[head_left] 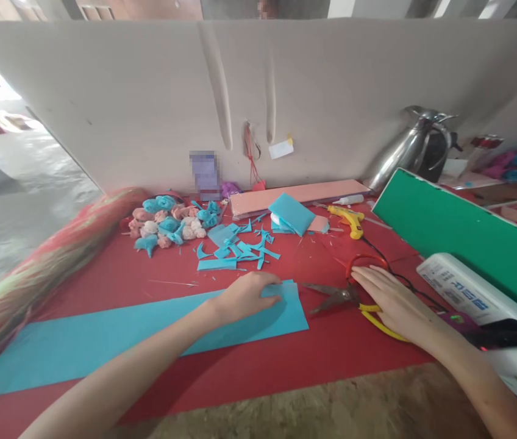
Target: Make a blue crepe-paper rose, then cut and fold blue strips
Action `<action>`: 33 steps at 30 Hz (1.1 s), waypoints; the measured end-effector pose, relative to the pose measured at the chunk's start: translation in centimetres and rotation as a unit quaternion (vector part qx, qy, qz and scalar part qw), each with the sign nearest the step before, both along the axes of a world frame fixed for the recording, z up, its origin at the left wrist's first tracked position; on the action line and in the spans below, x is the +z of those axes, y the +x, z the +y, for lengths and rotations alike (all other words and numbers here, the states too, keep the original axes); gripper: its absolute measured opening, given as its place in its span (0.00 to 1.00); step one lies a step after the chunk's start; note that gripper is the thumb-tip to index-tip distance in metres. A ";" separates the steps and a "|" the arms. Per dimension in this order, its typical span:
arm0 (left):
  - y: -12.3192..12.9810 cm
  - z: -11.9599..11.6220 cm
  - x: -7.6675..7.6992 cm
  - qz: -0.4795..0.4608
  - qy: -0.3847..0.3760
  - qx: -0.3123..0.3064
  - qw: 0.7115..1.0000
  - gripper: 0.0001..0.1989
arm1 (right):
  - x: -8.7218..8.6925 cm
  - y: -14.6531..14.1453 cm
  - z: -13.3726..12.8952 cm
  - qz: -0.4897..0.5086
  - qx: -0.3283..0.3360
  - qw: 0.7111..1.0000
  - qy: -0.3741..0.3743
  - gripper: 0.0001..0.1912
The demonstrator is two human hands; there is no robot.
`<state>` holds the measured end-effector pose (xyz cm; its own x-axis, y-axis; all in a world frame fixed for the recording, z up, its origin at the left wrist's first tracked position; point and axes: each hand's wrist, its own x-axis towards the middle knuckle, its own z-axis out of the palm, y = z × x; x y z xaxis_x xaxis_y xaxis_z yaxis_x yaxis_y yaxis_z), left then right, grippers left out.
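Observation:
A long blue strip [103, 341] of paper or cloth lies across the red table cover [258, 390]. On its right part rests my left hand [249, 299], thumb and fingers apart, holding nothing. Just right of the strip are scissors [343, 295] with one red and one yellow handle, their blades parted and pointing left. My right hand [384, 296] lies over the handles with fingers stretched out, not wrapped round them. Blue scraps [240, 247] are scattered behind the strip, beside a stack of blue squares [291, 213].
Crumpled blue, pink and white flowers [169, 222] sit at the back left, near a fringed bundle [57, 256]. A yellow glue gun [350, 219], green board [464, 238], white box [478, 292] and metal jug [405, 146] stand or lie to the right.

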<state>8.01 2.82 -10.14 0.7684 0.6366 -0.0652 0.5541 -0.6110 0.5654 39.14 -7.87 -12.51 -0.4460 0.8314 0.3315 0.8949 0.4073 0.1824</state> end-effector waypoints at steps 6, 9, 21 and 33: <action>1.5 0.4 0.6 -0.016 -0.019 -0.013 1.000 0.07 | -0.2 -0.4 -0.8 0.001 0.028 0.999 -0.032 0.34; 1.5 0.8 0.7 -0.023 -0.026 -0.018 0.999 0.07 | -0.4 -1.0 -1.0 0.005 0.038 0.998 -0.049 0.36; 1.7 1.3 0.2 -0.042 -0.030 -0.011 0.999 0.09 | -0.3 -3.6 -0.6 0.006 0.076 0.992 -0.096 0.39; -0.6 -0.2 -0.2 -0.096 0.105 -0.188 0.972 0.19 | 0.3 -3.8 -0.6 -0.002 0.093 0.991 -0.101 0.39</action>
